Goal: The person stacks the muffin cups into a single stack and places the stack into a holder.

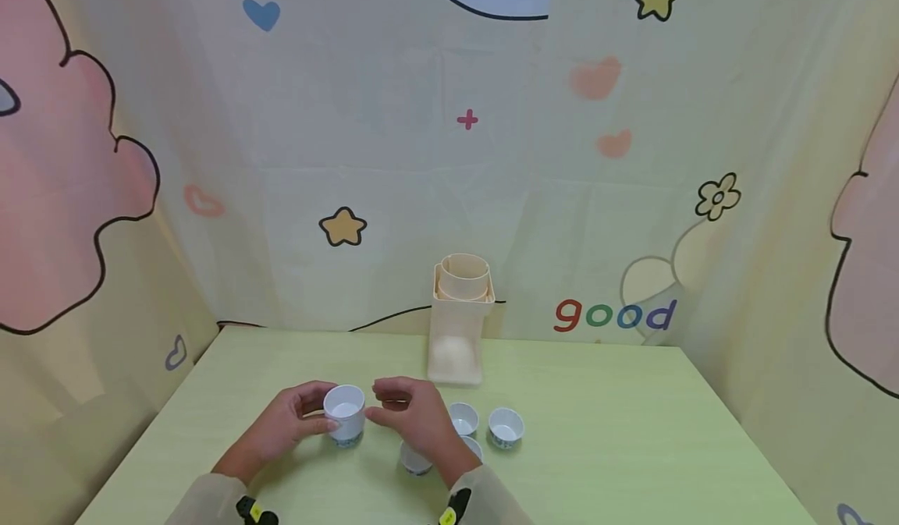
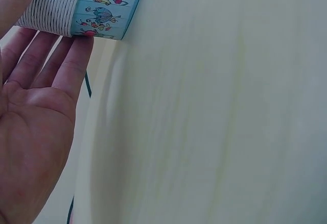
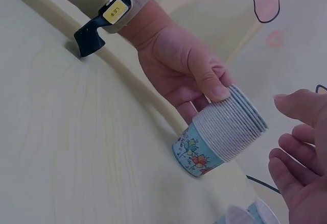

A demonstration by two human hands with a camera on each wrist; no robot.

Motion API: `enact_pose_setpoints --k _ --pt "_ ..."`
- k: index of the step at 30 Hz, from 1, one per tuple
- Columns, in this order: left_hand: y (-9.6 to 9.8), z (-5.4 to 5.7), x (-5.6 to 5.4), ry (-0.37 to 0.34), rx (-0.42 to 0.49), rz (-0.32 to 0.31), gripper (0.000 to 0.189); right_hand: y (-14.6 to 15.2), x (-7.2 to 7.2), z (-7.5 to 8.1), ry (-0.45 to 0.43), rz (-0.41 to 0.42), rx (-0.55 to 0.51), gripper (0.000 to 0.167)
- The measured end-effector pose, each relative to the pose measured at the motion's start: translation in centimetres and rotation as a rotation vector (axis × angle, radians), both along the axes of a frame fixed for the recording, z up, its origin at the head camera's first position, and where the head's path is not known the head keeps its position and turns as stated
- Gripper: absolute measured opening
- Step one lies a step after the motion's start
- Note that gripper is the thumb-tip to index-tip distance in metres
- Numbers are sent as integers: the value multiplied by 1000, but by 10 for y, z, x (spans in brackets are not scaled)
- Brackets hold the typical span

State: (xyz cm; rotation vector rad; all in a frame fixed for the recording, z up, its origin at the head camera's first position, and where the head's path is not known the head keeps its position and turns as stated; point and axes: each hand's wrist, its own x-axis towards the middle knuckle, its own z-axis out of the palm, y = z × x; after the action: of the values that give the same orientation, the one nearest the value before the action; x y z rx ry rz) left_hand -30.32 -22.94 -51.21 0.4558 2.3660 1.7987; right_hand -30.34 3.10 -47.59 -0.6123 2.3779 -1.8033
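Note:
My left hand (image 1: 295,417) grips a stack of nested paper cups (image 1: 344,414), thumb on one side and fingers on the other. The left wrist view shows the stack's many rolled rims (image 2: 53,4) and the blue printed wall of its lowest cup (image 2: 107,9). Just right of the stack is my right hand (image 1: 417,416), its fingers loosely bent and nothing in them. A gap separates its fingertips from the rims in the right wrist view, where the left hand (image 3: 176,60) holds the stack (image 3: 219,132) from the far side.
Several paper cups stand upright on the table, among them one at the right (image 1: 506,427) and one partly behind my right hand (image 1: 416,459). A cream-coloured holder (image 1: 456,345) with a round open top stands at the back, near the printed cloth backdrop (image 1: 393,119).

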Motion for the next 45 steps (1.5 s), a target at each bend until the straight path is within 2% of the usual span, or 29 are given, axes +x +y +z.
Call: enact_pose_setpoints --k 7,15,21,27,31,38,45 --pt "-1 -1 -1 12 6 -15 63 22 6 0 -37 -48 -76 41" --pt "-1 2 1 1 18 -17 63 50 12 -2 6 -87 -188 38" --pt "-1 1 0 -1 8 -8 63 74 19 -2 35 -178 -212 31" --pt "-2 0 -2 -12 -6 14 62 98 25 -8 85 -251 -248 29" --pt "-2 1 -2 2 -3 -6 63 115 29 -13 82 -312 -230 30" --pt "-2 1 -3 -18 9 -3 66 141 36 -18 26 -462 -109 39" --pt "-2 1 -4 -20 9 -7 66 158 33 -24 9 -498 -31 50"
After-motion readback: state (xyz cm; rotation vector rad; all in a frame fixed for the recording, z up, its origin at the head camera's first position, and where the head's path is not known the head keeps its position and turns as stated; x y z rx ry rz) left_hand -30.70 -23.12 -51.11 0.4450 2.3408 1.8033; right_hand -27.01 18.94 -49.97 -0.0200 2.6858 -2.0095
